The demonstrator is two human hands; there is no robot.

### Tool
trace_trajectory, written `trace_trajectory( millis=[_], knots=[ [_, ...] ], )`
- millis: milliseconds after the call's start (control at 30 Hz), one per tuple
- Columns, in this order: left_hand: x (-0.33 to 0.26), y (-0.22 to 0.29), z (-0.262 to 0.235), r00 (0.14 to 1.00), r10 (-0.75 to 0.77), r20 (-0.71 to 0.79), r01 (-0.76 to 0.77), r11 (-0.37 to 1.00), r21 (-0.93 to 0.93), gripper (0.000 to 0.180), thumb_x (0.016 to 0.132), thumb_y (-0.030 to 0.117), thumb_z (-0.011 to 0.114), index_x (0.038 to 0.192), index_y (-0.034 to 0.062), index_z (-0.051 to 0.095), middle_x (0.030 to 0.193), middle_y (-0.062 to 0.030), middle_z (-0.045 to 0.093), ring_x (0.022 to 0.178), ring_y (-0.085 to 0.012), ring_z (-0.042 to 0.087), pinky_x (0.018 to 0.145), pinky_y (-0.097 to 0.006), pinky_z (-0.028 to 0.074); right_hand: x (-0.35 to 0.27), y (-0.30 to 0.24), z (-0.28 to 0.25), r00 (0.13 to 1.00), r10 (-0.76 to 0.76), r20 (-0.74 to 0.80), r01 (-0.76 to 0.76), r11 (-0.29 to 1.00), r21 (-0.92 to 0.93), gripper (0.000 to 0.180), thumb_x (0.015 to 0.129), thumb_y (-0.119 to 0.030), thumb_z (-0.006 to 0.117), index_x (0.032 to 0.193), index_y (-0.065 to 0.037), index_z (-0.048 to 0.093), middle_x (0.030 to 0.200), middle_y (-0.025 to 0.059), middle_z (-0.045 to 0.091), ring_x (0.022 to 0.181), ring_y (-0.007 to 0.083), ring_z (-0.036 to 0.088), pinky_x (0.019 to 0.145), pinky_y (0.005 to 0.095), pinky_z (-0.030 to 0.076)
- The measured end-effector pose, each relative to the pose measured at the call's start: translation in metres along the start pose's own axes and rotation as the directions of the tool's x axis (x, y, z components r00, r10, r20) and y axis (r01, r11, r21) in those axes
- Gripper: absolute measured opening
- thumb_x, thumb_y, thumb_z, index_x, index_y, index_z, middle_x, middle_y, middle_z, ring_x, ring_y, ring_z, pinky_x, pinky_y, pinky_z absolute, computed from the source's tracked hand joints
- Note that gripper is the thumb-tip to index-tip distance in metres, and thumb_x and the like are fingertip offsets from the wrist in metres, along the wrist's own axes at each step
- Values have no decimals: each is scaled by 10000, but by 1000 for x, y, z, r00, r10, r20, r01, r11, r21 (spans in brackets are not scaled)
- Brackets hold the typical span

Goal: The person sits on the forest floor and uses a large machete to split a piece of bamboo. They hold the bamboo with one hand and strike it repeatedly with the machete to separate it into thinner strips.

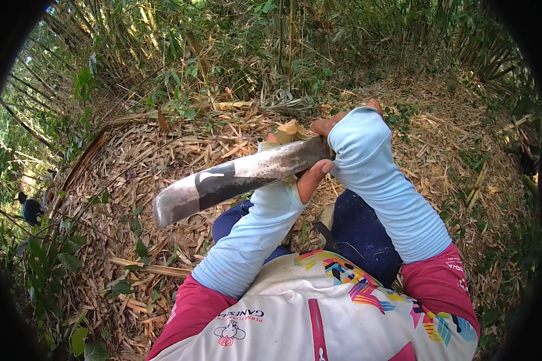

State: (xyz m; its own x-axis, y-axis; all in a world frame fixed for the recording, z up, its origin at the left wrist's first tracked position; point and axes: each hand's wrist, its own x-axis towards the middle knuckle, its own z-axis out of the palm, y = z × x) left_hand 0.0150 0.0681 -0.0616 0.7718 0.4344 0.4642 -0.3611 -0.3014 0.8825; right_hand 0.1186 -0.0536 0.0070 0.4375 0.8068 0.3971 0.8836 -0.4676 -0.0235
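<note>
A machete with a broad, worn steel blade lies slantwise across the middle, its blunt tip toward the left. At the blade's right end my right hand is closed, with its handle hidden by the hand and the pale blue sleeve. Behind the blade is my left hand, thumb below the lower edge and fingertips above the upper one. A pale tan piece, perhaps bamboo, shows past the blade by those fingers. The left hand appears closed around it, though the blade covers most of the grip.
Dry fallen leaves cover the ground. Bamboo stems and undergrowth stand ahead. A cut stick lies at the left, near green saplings. Farther left is a person in dark clothing. My dark blue trouser legs are below my hands.
</note>
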Motion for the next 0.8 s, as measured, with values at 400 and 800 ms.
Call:
trace_trajectory(
  millis=[400, 800],
  knots=[
    [6, 15, 0, 993, 29, 114, -32, 999, 31, 496, 763, 307, 801, 1088, 24, 556, 966, -92, 647, 881, -219, 625, 786, -321, 482, 0, 1, -7, 990, 42, 137, -37, 998, -42, 327, 759, -369, 636, 1061, -241, 631, 849, 24, 638, 866, 246, 639, 832, 565, 374],
    [14, 27, -5, 962, 62, 267, -86, 993, 81, 405, 795, 289, 759, 1040, 15, 590, 944, -114, 647, 886, -240, 627, 785, -325, 480, 8, -3, -25, 940, 61, 336, -30, 995, -96, 321, 808, -312, 613, 1119, -233, 630, 959, 41, 677, 976, 261, 645, 893, 574, 387]
  ],
)
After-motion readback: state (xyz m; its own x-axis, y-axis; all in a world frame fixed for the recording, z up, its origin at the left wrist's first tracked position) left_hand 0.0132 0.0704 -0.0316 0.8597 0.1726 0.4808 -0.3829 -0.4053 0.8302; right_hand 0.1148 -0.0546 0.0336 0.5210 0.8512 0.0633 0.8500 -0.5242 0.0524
